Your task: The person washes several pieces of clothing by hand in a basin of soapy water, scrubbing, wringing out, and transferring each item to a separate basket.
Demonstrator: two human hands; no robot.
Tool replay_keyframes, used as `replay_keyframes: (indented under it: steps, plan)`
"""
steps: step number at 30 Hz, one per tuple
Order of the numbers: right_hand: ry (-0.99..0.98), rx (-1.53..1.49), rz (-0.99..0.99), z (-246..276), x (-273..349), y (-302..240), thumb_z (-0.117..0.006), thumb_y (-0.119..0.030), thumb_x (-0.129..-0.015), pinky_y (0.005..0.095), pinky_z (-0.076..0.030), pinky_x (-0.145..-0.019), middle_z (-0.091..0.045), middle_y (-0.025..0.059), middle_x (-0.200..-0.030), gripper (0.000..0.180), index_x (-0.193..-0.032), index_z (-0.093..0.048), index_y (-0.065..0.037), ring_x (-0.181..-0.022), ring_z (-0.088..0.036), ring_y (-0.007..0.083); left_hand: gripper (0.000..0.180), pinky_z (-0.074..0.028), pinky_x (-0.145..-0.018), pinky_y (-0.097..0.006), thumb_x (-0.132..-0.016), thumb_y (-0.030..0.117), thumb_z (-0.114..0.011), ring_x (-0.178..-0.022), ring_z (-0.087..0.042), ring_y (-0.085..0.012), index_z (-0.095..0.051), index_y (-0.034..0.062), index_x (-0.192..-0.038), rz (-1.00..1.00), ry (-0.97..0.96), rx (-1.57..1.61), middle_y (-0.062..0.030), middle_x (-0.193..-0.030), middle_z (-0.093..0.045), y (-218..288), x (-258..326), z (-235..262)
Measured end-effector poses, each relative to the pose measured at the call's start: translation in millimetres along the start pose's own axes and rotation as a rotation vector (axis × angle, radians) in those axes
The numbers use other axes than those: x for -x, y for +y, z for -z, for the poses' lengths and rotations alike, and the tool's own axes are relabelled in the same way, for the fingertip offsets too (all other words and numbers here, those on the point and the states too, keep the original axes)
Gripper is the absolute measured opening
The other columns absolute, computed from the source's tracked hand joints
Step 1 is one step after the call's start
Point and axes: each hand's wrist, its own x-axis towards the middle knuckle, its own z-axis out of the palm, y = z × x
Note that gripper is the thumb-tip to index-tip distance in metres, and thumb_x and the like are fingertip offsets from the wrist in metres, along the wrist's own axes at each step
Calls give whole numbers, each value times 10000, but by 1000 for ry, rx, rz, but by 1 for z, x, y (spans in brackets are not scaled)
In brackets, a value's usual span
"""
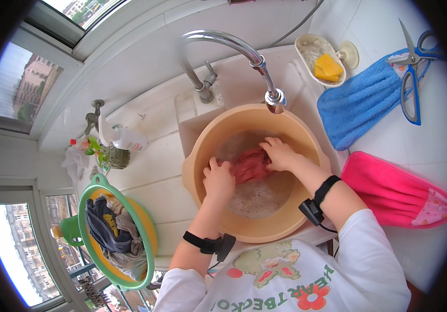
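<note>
A wet red cloth (250,166) lies bunched in cloudy, sudsy water inside a large peach-coloured basin (195,165). My left hand (218,180) grips its left end, fingers curled with their tips partly hidden. At the cloth's right end my right hand (279,155) has its fingers bent around the fabric. Both hands are low in the basin, near the water's surface. Each forearm wears a black strap with a small black device. Above the basin's far rim hangs the spout of a chrome faucet (274,99); no water is seen running from it.
The basin sits in a white sink (189,127) with a ribbed counter (148,156) on its left. A green-and-yellow tub (152,229) holds piled dark clothes. A soap dish (312,47) with yellow soap, blue scissors (412,78), a blue towel (356,106) and a pink towel (382,190) are on the right.
</note>
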Motion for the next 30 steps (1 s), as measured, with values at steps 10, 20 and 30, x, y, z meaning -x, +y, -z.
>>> replay_keyframes:
  steps: [10,20,30]
  plan:
    - [-196,125,338,-38,-11,-9,-751,-208,-643,454,-388,-961,-574,162,-1122,387,-983,-628,-72,-1077,-538,333,782,-384,-995,-470,-743,189,-671,-1289,-374,-381,-295,166,-1429,-113,-361,-21,-222,-1385,-403,-19,-35,-58]
    - [-64,-524,173,87,25,-28,-737,-182,-713,381,-453,-667,-609,145,-807,471,-1080,-481,-32,-760,-588,305,164,-458,-803,-360,-727,96,-613,-874,-565,-243,-612,50,-884,-118,-215,348,-98,-910,-609,-25,-27,13]
    - [-83,-83,111,111,43,-46,-710,-256,-746,377,-407,-991,-477,201,-1274,734,-1364,-369,-55,-1173,-490,339,258,-378,-838,-242,-658,-137,-459,-914,-503,-126,-396,98,-745,-351,-234,1435,-46,-973,-555,19,3,112]
